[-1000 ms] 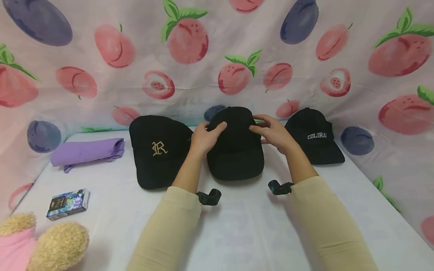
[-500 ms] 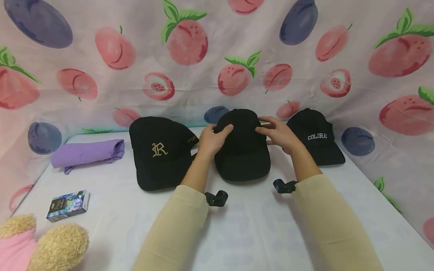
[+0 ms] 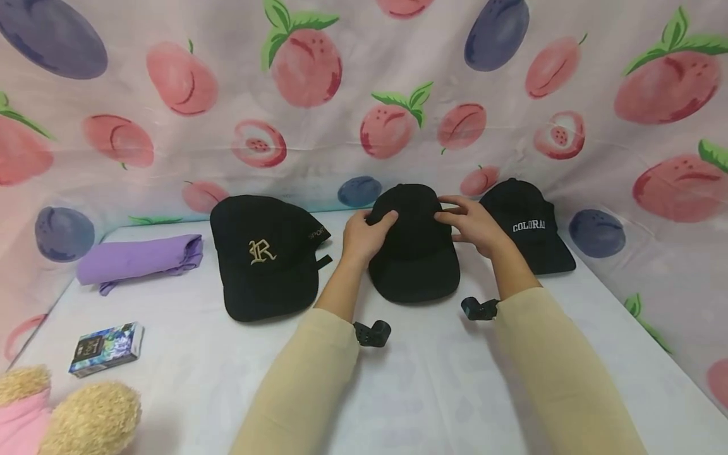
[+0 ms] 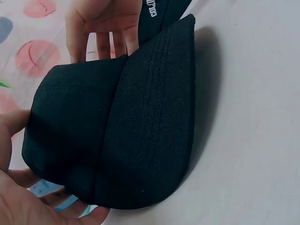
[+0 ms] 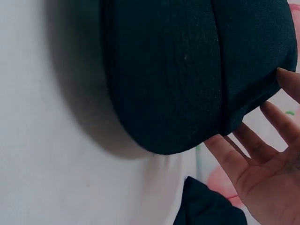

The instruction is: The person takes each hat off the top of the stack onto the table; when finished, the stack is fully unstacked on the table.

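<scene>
The head view shows the plain black baseball cap [image 3: 415, 253] directly between the two hands, its crown-to-brim axis running toward the person, brim nearest. The left hand [image 3: 366, 239] pinches one side of the crown, thumb in front; the right hand [image 3: 472, 224] holds the opposite side by its edge, so neither is clearly nearer. It sits between the gold-lettered black cap [image 3: 267, 272] and the white-lettered black cap [image 3: 529, 234]; whether its brim touches the white table [image 3: 421, 385] I cannot tell.
</scene>
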`<state>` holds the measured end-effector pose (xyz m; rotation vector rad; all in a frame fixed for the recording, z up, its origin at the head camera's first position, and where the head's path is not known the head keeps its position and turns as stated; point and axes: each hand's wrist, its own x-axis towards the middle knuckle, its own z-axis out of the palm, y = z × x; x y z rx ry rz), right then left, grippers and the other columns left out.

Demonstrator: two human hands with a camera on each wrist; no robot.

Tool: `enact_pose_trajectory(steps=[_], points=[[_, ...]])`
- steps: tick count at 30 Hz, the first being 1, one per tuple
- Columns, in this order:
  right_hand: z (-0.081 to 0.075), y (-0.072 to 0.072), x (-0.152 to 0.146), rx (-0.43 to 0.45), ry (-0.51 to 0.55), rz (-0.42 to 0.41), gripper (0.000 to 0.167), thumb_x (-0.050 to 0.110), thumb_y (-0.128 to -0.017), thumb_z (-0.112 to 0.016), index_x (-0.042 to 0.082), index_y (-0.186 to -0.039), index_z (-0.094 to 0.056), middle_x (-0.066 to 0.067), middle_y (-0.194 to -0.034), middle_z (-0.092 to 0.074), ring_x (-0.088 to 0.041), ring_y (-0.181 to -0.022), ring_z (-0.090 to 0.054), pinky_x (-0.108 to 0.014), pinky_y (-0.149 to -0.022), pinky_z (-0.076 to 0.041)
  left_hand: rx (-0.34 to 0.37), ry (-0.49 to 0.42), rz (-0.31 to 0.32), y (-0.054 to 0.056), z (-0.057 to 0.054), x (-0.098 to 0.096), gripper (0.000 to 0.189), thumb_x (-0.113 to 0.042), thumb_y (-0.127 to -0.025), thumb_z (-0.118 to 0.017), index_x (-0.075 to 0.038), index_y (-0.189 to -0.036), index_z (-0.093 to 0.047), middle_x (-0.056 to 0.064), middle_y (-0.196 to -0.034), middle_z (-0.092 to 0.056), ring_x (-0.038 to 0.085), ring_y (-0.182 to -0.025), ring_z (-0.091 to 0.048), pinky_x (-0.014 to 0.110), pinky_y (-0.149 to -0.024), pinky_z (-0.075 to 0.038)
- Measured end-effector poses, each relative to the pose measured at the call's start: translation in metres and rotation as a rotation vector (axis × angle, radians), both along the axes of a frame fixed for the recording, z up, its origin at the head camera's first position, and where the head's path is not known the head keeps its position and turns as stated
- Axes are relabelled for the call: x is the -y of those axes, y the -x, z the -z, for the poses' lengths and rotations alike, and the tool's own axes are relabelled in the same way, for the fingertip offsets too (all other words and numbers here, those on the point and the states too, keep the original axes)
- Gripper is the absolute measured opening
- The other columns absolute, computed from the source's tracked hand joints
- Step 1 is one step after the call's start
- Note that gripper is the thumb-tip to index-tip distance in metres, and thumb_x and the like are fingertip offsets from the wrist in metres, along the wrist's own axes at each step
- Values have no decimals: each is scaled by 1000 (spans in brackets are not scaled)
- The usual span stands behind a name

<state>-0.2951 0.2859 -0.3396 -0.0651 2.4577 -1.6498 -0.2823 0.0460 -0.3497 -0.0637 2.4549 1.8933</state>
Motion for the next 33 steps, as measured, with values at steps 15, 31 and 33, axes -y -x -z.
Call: enact_pose_trajectory(steps=[15,31,33], points=[[9,4,-19,20,90,123,64,26,-105,-57,15,-163,-32,-22,-161,-39,-34,-151,-36,-54,-121,-36,44,-203,131,6,12,-14,65,-26,-93,-71,-13,-153,-49,12,-156,-49,30,-145,-45,48,-120,-38],[5,5,-27,16,58,185,79,37,-100,-65,23,-166,-25,-14,-172,-20,-34,-157,-23,-60,-126,-20,-5,-287,225,12,25,-33,77,-10,-85,-70,-13,-157,-43,12,-161,-43,27,-150,-39,44,-123,-33],[6,5,-27,-7,11,175,85,39,-97,-69,22,-167,-23,-15,-172,-19,-35,-157,-23,-58,-127,-20,-9,-284,228,12,25,-36,78,-10,-85,-70,-13,-158,-42,11,-161,-44,27,-149,-40,44,-123,-34]])
